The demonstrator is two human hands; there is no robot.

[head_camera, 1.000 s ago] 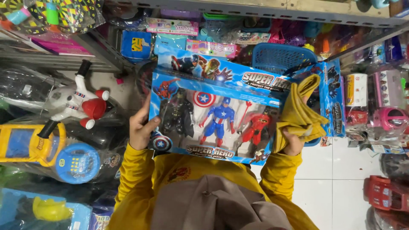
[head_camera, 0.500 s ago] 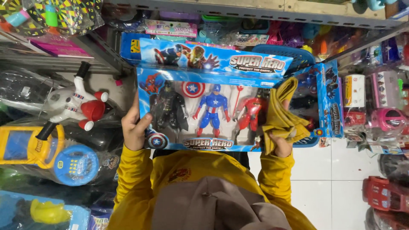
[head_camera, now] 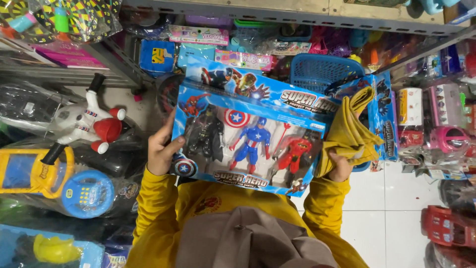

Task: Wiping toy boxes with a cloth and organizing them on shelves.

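Note:
I hold a blue toy box [head_camera: 250,136] with three action figures behind a clear window, tilted slightly in front of my chest. My left hand [head_camera: 162,149] grips its left edge, thumb across the front near a round shield. My right hand [head_camera: 339,166] supports the box's right edge and also clutches a folded yellow cloth [head_camera: 349,131] that drapes up over that side. Both my sleeves are yellow.
Metal shelves [head_camera: 277,12] packed with wrapped toys run ahead. A blue plastic basket [head_camera: 317,72] sits behind the box. A white and red toy plane [head_camera: 87,121] and a yellow and blue toy [head_camera: 54,181] lie at left. Boxed toy cars [head_camera: 441,134] stand at right over white floor tiles [head_camera: 386,213].
The box dipped to a lower, level position half a second ago and is now raised again and tilted, its right end lower. Both hands keep their grip.

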